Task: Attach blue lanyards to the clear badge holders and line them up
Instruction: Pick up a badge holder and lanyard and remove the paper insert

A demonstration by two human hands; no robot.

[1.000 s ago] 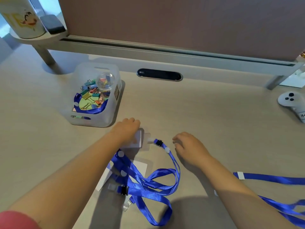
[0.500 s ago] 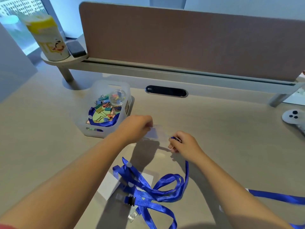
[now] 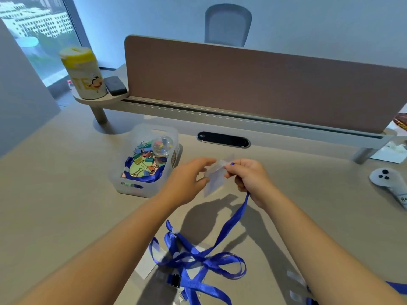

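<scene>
Above the desk my left hand (image 3: pixel 189 179) pinches a clear badge holder (image 3: pixel 214 176) by its left side. My right hand (image 3: pixel 248 176) grips the clip end of a blue lanyard (image 3: pixel 231 223) at the holder's top edge; the clip itself is hidden by my fingers. The ribbon hangs down from that hand to a tangled pile of blue lanyards (image 3: pixel 198 265) on the desk near me. Under the pile lie more clear holders and a white card (image 3: pixel 149 264). Another blue lanyard (image 3: pixel 396 288) shows at the lower right edge.
A translucent bin (image 3: pixel 143 188) of coloured binder clips with a blue lanyard inside stands left of my hands. A brown divider panel (image 3: pixel 253 84) and a shelf (image 3: pixel 220 115) close off the back. A white controller (image 3: pixel 387 181) lies at the right. A yellow-lidded canister (image 3: pixel 82 73) stands back left.
Both hands have lifted off the desk with the holder and the lanyard end and come together. The lanyard ribbon now hangs taut from my right hand. The camera has tilted up.
</scene>
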